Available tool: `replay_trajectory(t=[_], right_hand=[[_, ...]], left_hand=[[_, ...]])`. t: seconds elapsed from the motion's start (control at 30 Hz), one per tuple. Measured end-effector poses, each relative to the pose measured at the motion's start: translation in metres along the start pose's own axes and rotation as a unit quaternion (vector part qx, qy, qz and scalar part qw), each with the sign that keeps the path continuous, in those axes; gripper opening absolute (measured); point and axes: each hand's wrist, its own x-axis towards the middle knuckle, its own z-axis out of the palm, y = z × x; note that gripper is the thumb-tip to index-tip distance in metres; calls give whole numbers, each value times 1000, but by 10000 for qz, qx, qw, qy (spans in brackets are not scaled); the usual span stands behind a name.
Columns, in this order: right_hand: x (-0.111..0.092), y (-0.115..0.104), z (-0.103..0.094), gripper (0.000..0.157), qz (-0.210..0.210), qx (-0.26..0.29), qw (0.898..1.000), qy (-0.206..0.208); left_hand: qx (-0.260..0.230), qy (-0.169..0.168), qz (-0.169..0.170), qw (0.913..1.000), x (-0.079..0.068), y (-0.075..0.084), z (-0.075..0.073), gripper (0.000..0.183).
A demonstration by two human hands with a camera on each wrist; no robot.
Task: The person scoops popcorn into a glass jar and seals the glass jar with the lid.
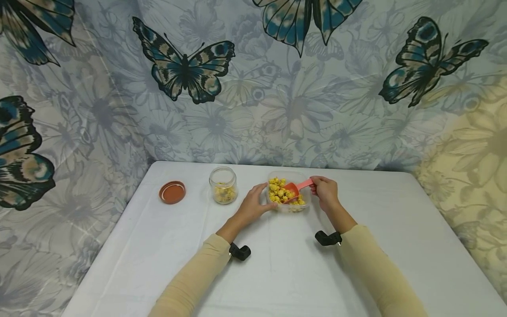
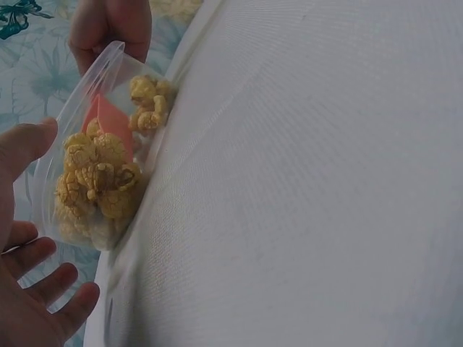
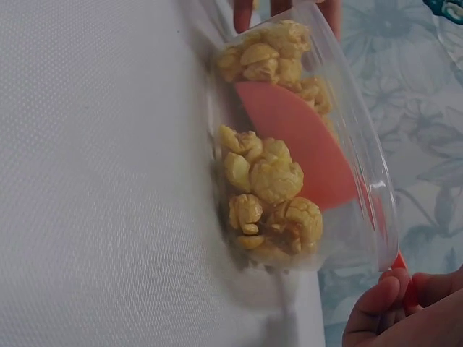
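Observation:
A clear plastic container (image 1: 287, 208) of yellow popcorn (image 1: 276, 188) stands toward the back of the table. My right hand (image 1: 325, 193) pinches the handle of a coral-red scoop (image 1: 292, 189), whose bowl is down among the popcorn. At the container's left side is my left hand (image 1: 251, 207), thumb and fingers spread about its near left corner. In the left wrist view those fingers (image 2: 51, 282) are relaxed and apart; whether they touch the wall I cannot tell. The right wrist view shows the scoop's bowl (image 3: 296, 141) through the clear wall, with popcorn on both sides.
Left of the container stands a lidless glass jar (image 1: 223, 186) partly filled with popcorn. Farther left a round brown lid (image 1: 172, 193) lies on the white-covered table (image 1: 273, 277). A butterfly-patterned cloth (image 1: 245, 123) hangs right behind the table's back edge.

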Motion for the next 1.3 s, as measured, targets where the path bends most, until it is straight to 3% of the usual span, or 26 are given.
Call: replay_trajectory(t=[0.17, 0.53, 0.77, 1.3], right_hand=[[0, -1, -1, 36, 50, 222, 9997, 40], [0, -1, -15, 41, 633, 1030, 9927, 27], [1, -1, -20, 39, 831, 1245, 9886, 171], [-3, -8, -25, 41, 666, 1642, 9841, 151]], left_hand=[[-50, 22, 16, 10000, -1, 0, -1, 80], [-63, 34, 14, 10000, -2, 2, -2, 78], [-61, 63, -10, 10000, -2, 2, -2, 78], [-69, 180, 11, 9998, -3, 3, -1, 77]])
